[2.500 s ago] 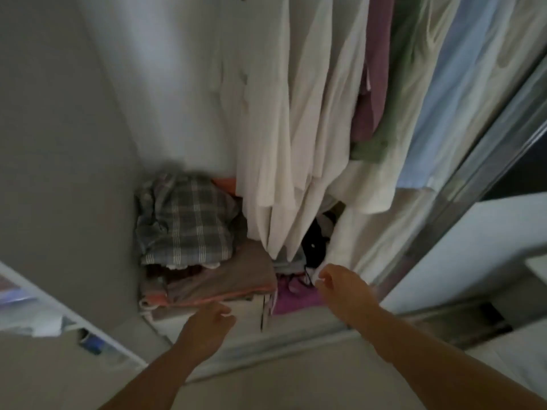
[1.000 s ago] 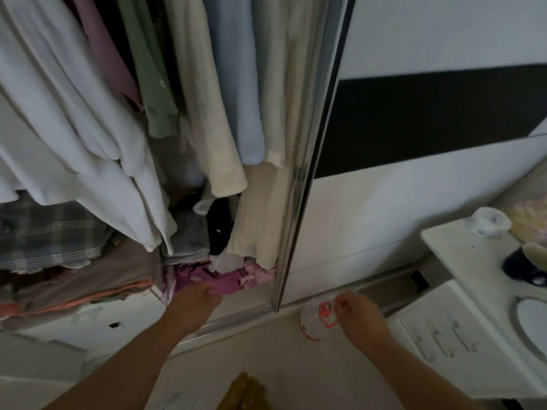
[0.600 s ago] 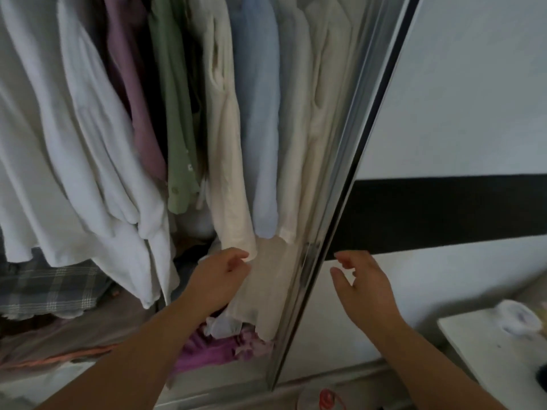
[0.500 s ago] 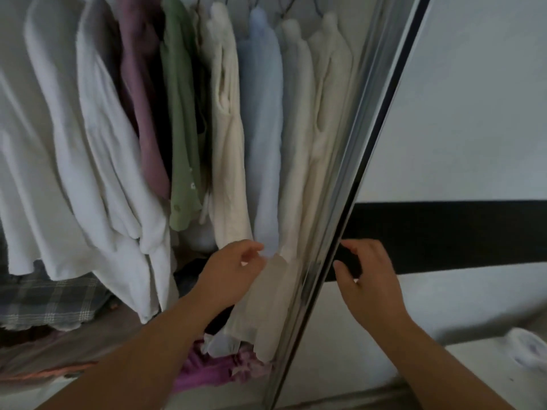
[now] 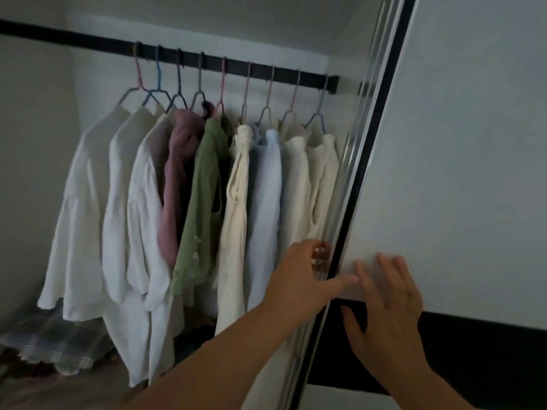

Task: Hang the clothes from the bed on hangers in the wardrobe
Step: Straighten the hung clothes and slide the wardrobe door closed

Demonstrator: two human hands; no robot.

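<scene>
Several shirts hang on wire hangers (image 5: 177, 84) from a black rail (image 5: 266, 74) inside the open wardrobe: white shirts (image 5: 118, 202) at the left, a mauve one (image 5: 177, 179), a green one (image 5: 201, 208), then cream and pale blue ones (image 5: 266, 196). My left hand (image 5: 302, 279) grips the metal edge of the sliding door (image 5: 349, 173), fingers curled round the frame, thumb lying across the door face. My right hand (image 5: 387, 309) lies flat on the door panel (image 5: 458, 173) with fingers spread. The bed is out of view.
A folded plaid garment (image 5: 50, 341) and other stacked clothes lie on the wardrobe floor at the lower left. A black band (image 5: 473, 359) crosses the white door panel. The wardrobe's left wall (image 5: 29, 143) is bare.
My view has risen from the wardrobe floor to the rail. Both hands lifted from low near the floor; the left now holds the door edge and the right presses on the panel.
</scene>
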